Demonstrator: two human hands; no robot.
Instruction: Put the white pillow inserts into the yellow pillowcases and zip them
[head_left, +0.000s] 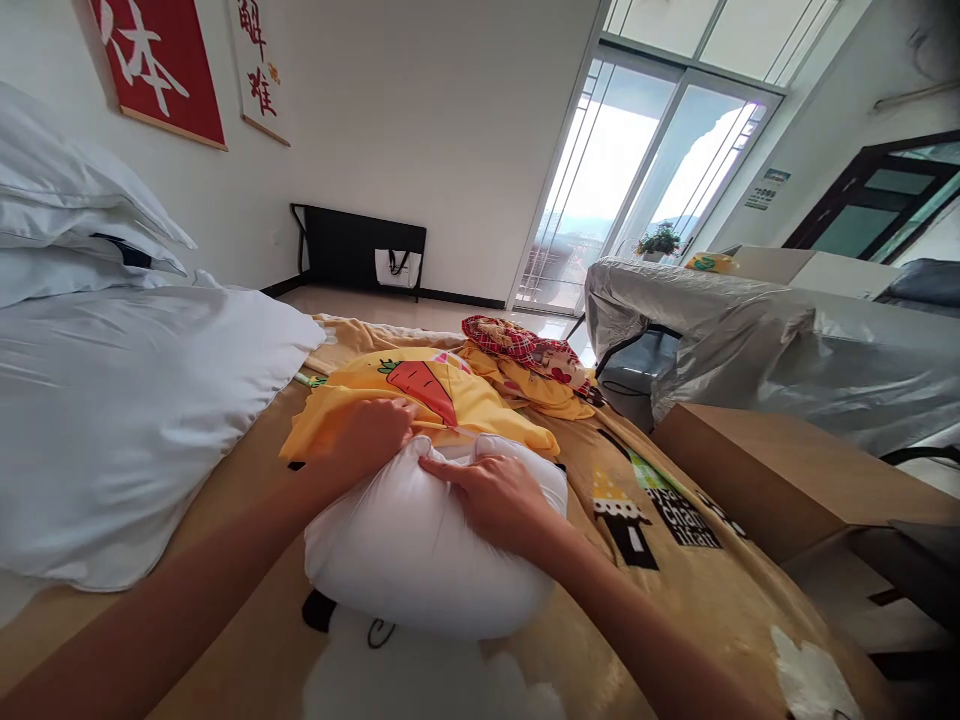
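White pillow (427, 575), near centre on the printed blanket (712, 610), against the yellow carrot-print cloth (495, 385) on its far side. The right hand (499, 490) closes on the pillow's gathered far edge; the left hand's (375, 432) fingers bend at the cloth, grip indeterminable. Probably light, soft and slightly slippery; the seamed edge should offer the firmest hold.
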